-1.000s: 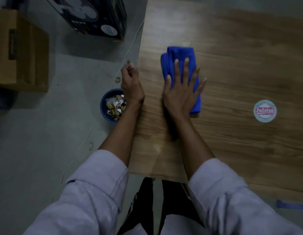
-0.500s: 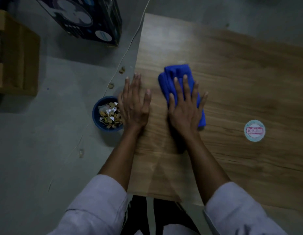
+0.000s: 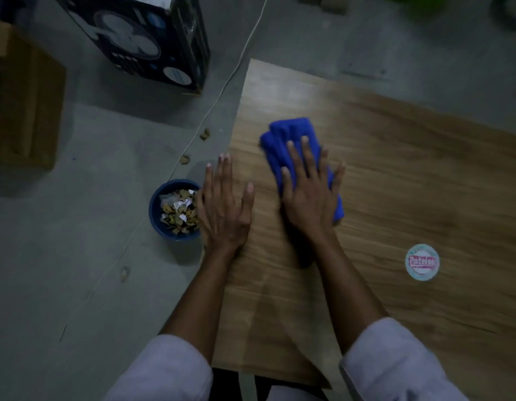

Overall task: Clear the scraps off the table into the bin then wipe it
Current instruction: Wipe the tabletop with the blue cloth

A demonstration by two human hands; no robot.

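A folded blue cloth (image 3: 288, 137) lies on the wooden table (image 3: 395, 175), and my right hand (image 3: 309, 192) presses flat on it with fingers spread. My left hand (image 3: 225, 206) rests flat and open on the table's left edge, holding nothing. On the floor just left of that hand stands a small blue bin (image 3: 160, 212) filled with paper and brown scraps (image 3: 177, 211). A few loose scraps (image 3: 204, 134) lie on the floor beside the table.
A round sticker (image 3: 422, 262) is stuck on the table at the right. A dark fan box (image 3: 141, 39) and a cardboard box (image 3: 22, 96) stand on the grey floor at the left. A thin white cable (image 3: 222, 91) runs along the floor.
My left hand went from pinched over the bin to flat on the table edge. The camera view has shifted back; the right hand stays pressed on the cloth.
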